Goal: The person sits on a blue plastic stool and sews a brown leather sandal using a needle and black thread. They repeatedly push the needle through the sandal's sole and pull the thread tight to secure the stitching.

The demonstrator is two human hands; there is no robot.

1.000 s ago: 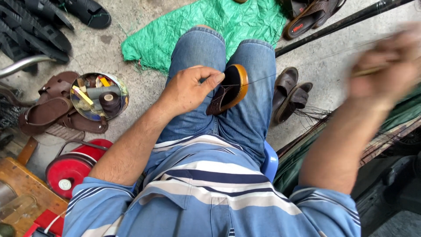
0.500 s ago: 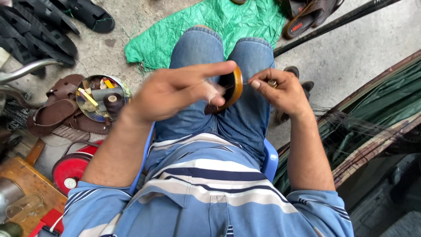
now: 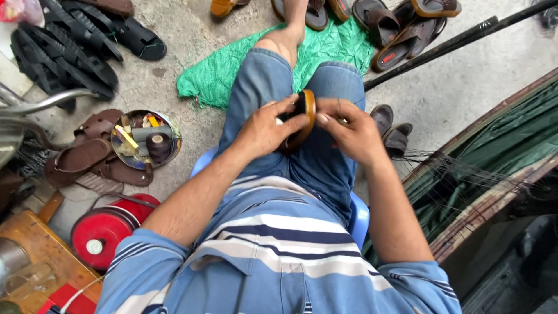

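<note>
the brown sandal [image 3: 303,119] stands on edge between my knees, over my jeans, its tan sole rim turned up toward me. my left hand [image 3: 264,129] wraps around its near side, thumb and fingers closed on it. my right hand [image 3: 351,135] presses against the other edge, fingers pinched together there; whether they hold anything small i cannot tell. beneath my legs lies a green mesh sheet [image 3: 218,72]. to my left, a round tin of spools and tools [image 3: 145,139] sits among brown sandals [image 3: 87,157], with a red round case [image 3: 102,232] nearer me. black sandals [image 3: 70,46] pile farther off.
</note>
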